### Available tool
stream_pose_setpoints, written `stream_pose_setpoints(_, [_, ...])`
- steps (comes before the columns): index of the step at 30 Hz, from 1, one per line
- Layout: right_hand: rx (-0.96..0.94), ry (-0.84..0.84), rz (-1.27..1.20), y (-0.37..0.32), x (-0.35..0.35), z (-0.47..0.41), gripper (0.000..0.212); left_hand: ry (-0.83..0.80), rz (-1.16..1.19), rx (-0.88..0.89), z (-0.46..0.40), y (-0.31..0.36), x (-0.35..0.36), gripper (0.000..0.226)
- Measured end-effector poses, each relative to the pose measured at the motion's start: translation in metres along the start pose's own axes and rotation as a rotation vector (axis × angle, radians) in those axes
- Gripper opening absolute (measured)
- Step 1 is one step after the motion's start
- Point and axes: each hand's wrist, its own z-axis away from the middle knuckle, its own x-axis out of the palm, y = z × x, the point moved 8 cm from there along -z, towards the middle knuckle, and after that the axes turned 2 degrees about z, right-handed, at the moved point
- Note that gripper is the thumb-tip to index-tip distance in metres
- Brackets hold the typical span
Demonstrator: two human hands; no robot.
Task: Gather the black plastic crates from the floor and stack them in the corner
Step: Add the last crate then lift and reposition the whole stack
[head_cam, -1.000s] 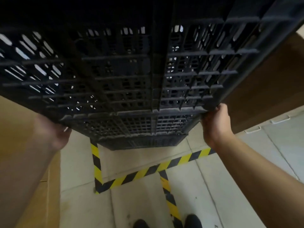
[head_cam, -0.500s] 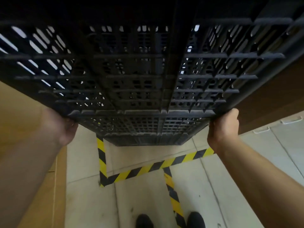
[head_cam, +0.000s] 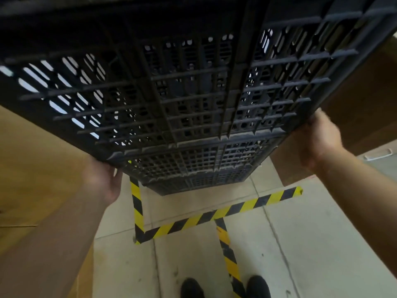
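A crate (head_cam: 182, 89) is held up high, its ribbed side filling the upper view, tilted so its left end sits lower than its right. The left hand (head_cam: 105, 181) grips its lower left corner; the right hand (head_cam: 320, 140) grips its lower right corner. Directly below it stands a stack of crates (head_cam: 193, 168) on the floor (head_cam: 311, 244). Floor tape (head_cam: 206, 218) runs in front of the stack, and another strip along its left. Two shoes (head_cam: 223, 287) stand nearest, one each side of a third strip. Cardboard (head_cam: 32, 168) rises at left, a panel (head_cam: 365, 104) at right
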Motion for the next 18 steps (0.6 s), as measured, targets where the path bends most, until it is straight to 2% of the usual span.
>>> stream_pose_setpoints(3, [-0.037,-0.019,0.013,-0.013,0.005,0.006,0.034,0.005,-0.023,-0.049,0.011,-0.006,0.002,0.028])
stream_pose_setpoints(6, [0.022,0.047,-0.066,-0.019,0.012,0.011,0.034,-0.027,-0.146,-0.118,0.018,-0.003,0.004,0.033])
stream_pose_setpoints(8, [0.04,0.03,0.023,-0.027,0.014,0.013,0.03,-0.031,-0.202,-0.145,0.026,0.006,0.001,0.039])
stream_pose_setpoints(10, [0.02,-0.041,0.137,-0.038,0.007,0.017,0.028,0.01,-0.184,-0.093,0.038,0.027,-0.001,0.048])
stream_pose_setpoints(15, [-0.052,-0.188,0.085,-0.079,-0.01,0.038,0.047,0.0,-0.036,0.076,0.092,0.11,0.018,0.051])
stream_pose_setpoints(18, [-0.017,-0.276,0.08,-0.108,-0.013,0.058,0.063,-0.018,-0.034,0.082,0.121,0.141,0.022,0.053])
